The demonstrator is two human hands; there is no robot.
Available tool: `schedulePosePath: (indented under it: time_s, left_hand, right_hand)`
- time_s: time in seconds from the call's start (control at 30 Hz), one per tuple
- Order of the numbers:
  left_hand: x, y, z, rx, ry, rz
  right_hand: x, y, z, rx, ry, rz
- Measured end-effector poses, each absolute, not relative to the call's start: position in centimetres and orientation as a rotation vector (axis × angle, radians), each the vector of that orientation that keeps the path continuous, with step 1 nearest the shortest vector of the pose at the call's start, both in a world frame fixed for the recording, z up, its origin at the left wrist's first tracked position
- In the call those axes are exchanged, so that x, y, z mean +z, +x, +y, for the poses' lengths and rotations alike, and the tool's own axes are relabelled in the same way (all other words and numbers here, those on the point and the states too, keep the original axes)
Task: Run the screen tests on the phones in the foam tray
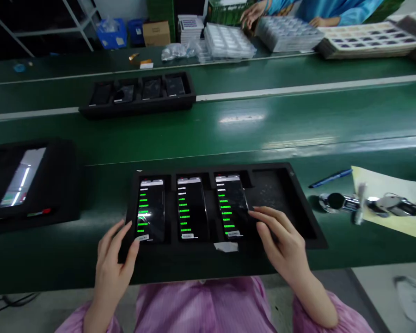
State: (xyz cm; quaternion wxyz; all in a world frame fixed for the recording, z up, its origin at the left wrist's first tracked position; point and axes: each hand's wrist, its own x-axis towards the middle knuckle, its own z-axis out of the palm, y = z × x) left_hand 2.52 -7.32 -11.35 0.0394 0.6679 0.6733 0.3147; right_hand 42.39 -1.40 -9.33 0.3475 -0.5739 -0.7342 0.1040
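A black foam tray (pixel 300 210) lies on the green belt right in front of me. Its three left slots each hold a phone: the left phone (pixel 150 210), the middle phone (pixel 191 209) and the right phone (pixel 230 206), all with green text on dark screens. The fourth slot (pixel 271 189) holds nothing. My left hand (pixel 113 256) grips the tray's near left corner, thumb by the left phone. My right hand (pixel 280 240) rests open on the tray, fingertips touching the right phone's edge.
A second black tray (pixel 138 107) with dark phones sits farther back. At the left, another black tray (pixel 60 185) holds a lit phone. Right of me lie a blue pen (pixel 331 178), a sheet of paper (pixel 393 203) and small tools. Another person's hands (pixel 253 14) work over stacked trays at the back.
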Motion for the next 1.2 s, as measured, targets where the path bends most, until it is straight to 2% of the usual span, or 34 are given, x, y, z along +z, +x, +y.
schedulePosePath:
  time_s: [0.3, 0.5, 0.83, 1.2]
  left_hand:
    - [-12.1, 4.4, -3.9, 1.074, 2.113, 2.134]
    - [-12.6, 4.0, -4.9, 1.158, 2.099, 2.061]
    - [-12.3, 2.2, -7.9, 0.906, 2.149, 2.114]
    - [-11.6, 3.8, -6.5, 0.584, 2.153, 2.239]
  right_hand:
    - [-11.3, 42.2, -1.7, 0.239, -1.381, -2.025]
    - [-11.8, 42.5, -2.1, 0.173, -1.372, -2.113]
    - [-12.7, 43.2, -2.6, 0.103, -1.401, -2.089]
    - [-12.9, 43.0, -1.6, 0.064, -1.321, -2.104]
